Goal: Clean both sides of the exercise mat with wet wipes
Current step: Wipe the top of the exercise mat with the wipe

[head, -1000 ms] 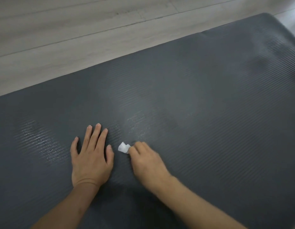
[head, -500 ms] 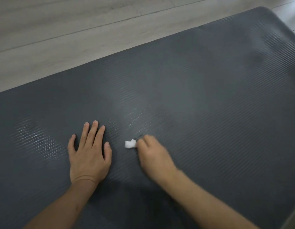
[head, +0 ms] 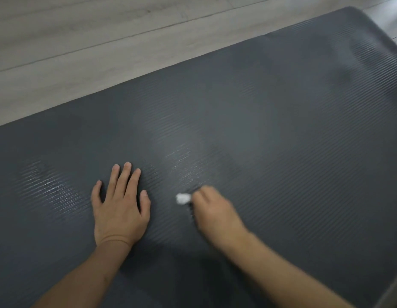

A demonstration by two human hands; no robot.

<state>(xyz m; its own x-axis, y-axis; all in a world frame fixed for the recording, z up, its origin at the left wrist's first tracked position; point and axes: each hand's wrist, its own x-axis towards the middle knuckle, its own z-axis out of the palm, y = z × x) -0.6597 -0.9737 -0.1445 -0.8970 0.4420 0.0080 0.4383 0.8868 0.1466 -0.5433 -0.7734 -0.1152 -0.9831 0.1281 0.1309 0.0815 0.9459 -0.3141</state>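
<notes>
— Head view first: what are we looking down on?

— We see a dark grey ribbed exercise mat [head: 270, 130] lying flat on a pale wood-plank floor [head: 82, 41]. The mat fills most of the frame, its far edge running from the middle left up to a rounded corner in the upper right, with the floor showing above that edge.

— And our hands?

— Our left hand [head: 119, 205] lies palm down on the mat in the lower left-centre, fingers straight and slightly spread, holding nothing. Our right hand [head: 215, 212] is just to its right, lower centre, blurred, with the fingers curled under and pinching a small crumpled white wet wipe [head: 183, 198].

— Where does the wipe sit?

— It pokes out at the left side of our right hand's fingertips, down against the mat surface, in the gap between the two hands but apart from the left one.

— Anything on the mat itself?

— We can make out shiny, wet-looking streaks along the ribs in two patches: one just above the wipe and right hand, another to the left of the left hand. We cannot tell which side of the mat faces up.
</notes>
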